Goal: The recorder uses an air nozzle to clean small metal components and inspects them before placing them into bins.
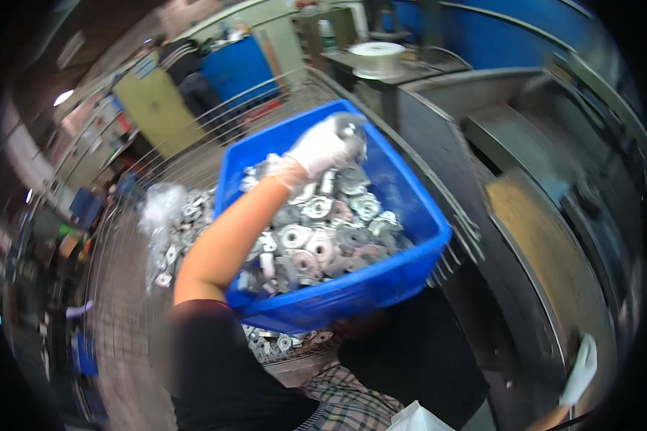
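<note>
Head view shows the left hand (323, 146), white-gloved, closed around a shiny round metal part (350, 128) above the far side of a blue plastic crate (352, 291) heaped with grey metal castings (323, 230), lifted clear for picking. Right hand unseen.

A tilted blue plastic bin (410, 267) brims with grey metal castings (323, 233), one casting (350, 129) lifted above.
</note>
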`<state>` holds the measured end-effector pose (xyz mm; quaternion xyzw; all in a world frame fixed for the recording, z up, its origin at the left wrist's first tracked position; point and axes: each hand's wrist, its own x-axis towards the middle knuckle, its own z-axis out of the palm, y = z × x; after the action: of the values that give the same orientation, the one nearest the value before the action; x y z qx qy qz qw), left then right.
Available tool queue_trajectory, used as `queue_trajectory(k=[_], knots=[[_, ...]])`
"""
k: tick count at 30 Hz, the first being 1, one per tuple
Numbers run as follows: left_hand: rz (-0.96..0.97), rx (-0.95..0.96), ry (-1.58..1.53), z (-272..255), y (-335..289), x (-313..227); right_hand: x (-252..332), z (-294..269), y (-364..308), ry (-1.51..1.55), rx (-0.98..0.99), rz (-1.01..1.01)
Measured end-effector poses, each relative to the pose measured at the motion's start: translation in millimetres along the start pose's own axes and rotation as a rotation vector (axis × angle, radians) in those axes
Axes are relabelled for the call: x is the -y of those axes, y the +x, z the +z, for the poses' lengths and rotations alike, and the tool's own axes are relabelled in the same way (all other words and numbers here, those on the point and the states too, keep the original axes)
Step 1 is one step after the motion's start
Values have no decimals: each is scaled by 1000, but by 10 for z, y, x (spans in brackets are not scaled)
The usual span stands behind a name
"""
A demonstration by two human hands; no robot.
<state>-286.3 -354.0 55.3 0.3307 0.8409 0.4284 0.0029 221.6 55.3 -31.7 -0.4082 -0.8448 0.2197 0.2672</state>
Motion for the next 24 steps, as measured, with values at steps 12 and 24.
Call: queue_trajectory(k=[12,24], knots=[[822,499,412,2186,226,-2050,433,95,-52,84,-45,-52],[880,636,229,2723,162,-1686,903,217,973,-131,-91,-374]])
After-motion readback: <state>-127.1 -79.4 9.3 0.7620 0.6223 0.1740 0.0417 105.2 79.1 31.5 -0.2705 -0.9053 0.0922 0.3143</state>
